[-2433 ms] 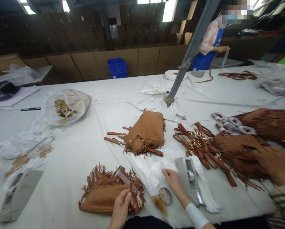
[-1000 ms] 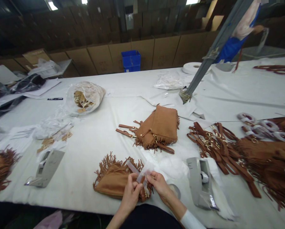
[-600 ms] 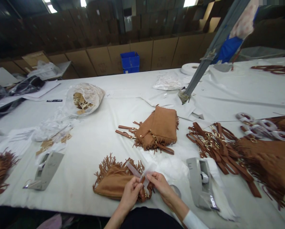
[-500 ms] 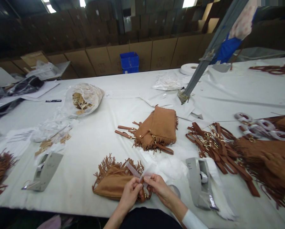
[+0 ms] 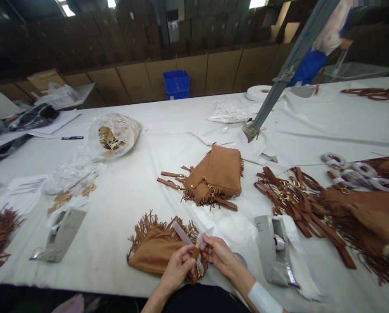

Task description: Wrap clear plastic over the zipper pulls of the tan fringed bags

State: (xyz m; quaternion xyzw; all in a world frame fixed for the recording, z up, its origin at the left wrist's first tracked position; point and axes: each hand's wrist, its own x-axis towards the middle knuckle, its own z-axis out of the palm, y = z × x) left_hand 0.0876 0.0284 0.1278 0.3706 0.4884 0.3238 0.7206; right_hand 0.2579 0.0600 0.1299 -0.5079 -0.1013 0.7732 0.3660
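A brown fringed suede pouch lies at the table's front edge, its fringe pointing away from me. At its right end my left hand is closed on a brown leather strap with gold-coloured hardware. My right hand pinches a thin whitish translucent strip beside that strap. Another end of the whitish wrapping sticks up to the left over the fringe. Fingers hide much of where the strip meets the strap.
Two fringed pouches lie stacked ahead. Tape dispensers stand at right and left. Loose leather straps are piled to the right, near a co-worker's hand on another fringed bag. A metal post rises from the table.
My right hand has shifted slightly up and right with the strip, a little apart from my left hand. The co-worker's hand at far right has moved slightly left.
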